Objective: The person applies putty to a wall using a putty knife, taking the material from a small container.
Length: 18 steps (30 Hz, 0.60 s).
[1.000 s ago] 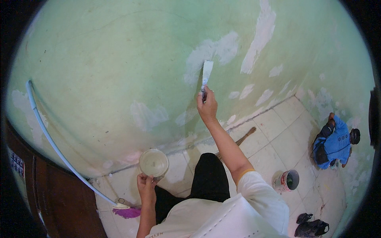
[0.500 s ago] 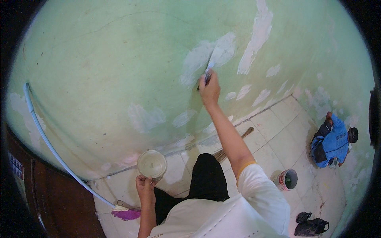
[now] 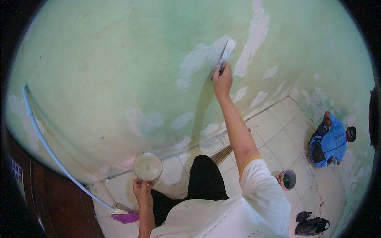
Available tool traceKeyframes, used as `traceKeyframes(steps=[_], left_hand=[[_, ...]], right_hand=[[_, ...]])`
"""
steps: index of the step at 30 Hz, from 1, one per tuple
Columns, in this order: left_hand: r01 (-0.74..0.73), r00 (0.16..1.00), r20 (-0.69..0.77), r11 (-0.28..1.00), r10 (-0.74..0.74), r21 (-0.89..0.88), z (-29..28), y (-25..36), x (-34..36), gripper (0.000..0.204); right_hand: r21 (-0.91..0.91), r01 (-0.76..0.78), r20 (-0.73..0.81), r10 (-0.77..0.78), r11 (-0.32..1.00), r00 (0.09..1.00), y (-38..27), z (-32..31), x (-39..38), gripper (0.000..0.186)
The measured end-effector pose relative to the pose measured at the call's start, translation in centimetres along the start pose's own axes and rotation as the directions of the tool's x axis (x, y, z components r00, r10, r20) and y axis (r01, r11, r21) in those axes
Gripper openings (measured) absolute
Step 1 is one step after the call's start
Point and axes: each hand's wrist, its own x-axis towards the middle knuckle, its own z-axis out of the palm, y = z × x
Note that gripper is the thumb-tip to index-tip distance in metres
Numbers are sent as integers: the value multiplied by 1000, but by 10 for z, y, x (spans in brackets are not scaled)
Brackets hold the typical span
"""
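My right hand (image 3: 223, 79) is closed on a putty knife (image 3: 225, 51), whose metal blade lies at the upper right end of a white filler patch (image 3: 194, 59) on the pale green wall (image 3: 99, 71). My forearm reaches up from the lower right. Lower down, my left hand (image 3: 143, 186) holds a shallow round container (image 3: 147, 166) with pale contents by its near rim, beside my black-clad leg.
A co-worker (image 3: 329, 141) in blue sits low by the right wall. A bucket (image 3: 286, 179), black bags (image 3: 311, 226) and a stick broom (image 3: 222, 154) stand or lie on floor tiles. A blue-handled purple broom (image 3: 47, 142) leans left, near dark wood (image 3: 67, 206).
My right hand and putty knife have moved up and to the right across the filler patch. The container in my left hand appears slightly further left in the picture.
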Motion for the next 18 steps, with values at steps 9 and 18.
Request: traceKeyframes(steps=[9, 18], left_hand=[[-28, 999, 29, 999, 29, -26, 2, -1, 3, 22], [-11, 999, 43, 1000, 12, -17, 3, -5, 5, 22]], right_hand=[[162, -99, 122, 79, 982, 989, -16, -31, -76, 40], [259, -74, -104, 104, 963, 989, -23, -39, 37, 34]])
